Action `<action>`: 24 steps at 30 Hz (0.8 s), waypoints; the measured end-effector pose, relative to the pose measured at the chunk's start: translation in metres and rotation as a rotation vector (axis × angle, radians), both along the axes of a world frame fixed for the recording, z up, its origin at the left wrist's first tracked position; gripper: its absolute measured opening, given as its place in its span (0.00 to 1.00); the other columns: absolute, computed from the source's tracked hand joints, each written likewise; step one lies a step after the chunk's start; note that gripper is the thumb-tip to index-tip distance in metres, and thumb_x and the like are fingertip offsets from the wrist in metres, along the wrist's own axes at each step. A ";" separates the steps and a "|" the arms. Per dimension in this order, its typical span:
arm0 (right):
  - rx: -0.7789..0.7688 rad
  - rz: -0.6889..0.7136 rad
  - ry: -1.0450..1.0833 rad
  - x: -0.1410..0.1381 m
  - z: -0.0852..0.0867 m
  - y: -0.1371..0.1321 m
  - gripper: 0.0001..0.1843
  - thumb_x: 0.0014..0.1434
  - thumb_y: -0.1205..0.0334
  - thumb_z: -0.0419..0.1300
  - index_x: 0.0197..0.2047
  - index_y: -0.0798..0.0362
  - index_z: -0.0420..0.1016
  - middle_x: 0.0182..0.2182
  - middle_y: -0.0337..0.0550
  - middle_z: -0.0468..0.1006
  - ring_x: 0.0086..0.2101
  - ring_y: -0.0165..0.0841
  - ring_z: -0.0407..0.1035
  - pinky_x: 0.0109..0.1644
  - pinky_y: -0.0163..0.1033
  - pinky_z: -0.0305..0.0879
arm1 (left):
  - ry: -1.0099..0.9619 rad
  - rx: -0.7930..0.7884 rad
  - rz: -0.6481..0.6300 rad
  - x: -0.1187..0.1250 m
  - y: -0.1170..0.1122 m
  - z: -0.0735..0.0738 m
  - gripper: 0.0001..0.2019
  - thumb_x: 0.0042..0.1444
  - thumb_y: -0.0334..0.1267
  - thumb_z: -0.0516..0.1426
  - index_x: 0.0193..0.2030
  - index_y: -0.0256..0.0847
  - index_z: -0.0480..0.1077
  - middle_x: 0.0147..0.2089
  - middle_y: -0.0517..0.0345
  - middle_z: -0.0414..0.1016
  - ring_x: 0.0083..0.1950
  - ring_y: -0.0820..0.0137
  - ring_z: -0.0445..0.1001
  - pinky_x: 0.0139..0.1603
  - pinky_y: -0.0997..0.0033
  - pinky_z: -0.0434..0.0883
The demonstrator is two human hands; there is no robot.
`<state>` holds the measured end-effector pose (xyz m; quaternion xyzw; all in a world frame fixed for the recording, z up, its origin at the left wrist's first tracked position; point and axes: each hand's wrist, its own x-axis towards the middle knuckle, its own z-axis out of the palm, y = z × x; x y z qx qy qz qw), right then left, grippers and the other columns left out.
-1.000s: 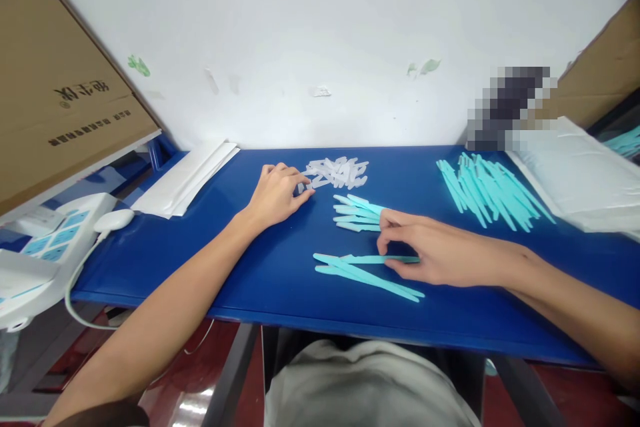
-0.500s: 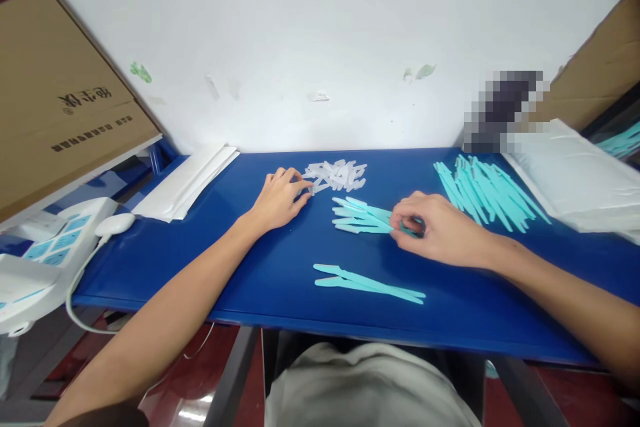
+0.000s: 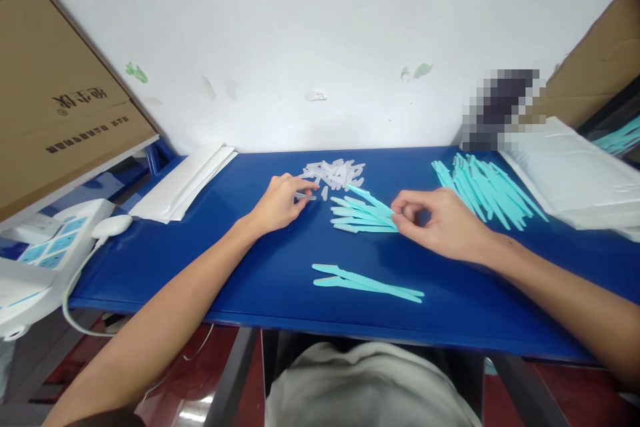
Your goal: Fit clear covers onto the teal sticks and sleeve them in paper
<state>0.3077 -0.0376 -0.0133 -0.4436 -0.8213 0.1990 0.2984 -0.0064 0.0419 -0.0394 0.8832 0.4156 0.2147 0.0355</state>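
Note:
My right hand [image 3: 440, 219] pinches a turquoise eyebrow razor [image 3: 369, 197] by its handle end, its blade end raised and pointing left. Under it lies a fanned group of eyebrow razors [image 3: 350, 221]. My left hand [image 3: 280, 203] has thumb and forefinger closed around a small translucent blade cap [image 3: 306, 196]. Just beyond those fingers sits a pile of similar caps [image 3: 340, 172]. Two crossed razors [image 3: 367, 281] rest nearer the table's front edge. To the right of my right hand is a larger heap of razors [image 3: 487, 190].
White flat packets [image 3: 183, 183] lie at the left of the blue table [image 3: 270, 280]. A power strip [image 3: 65, 247] with a white cable stands at the left edge. Cardboard boxes [image 3: 75, 73] flank both sides. A white padded bag [image 3: 560, 177] lies at the right, beside a pixelated patch.
My right hand has raised one razor's blade end off the fanned group. My left fingers have drawn a cap slightly away from the pile, toward me.

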 end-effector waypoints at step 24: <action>-0.024 -0.065 0.033 0.004 -0.011 0.010 0.15 0.71 0.51 0.50 0.41 0.50 0.73 0.27 0.36 0.72 0.25 0.30 0.62 0.32 0.38 0.57 | -0.420 0.242 -0.256 0.028 -0.031 0.009 0.11 0.64 0.35 0.62 0.52 0.41 0.78 0.46 0.52 0.83 0.42 0.69 0.80 0.48 0.67 0.77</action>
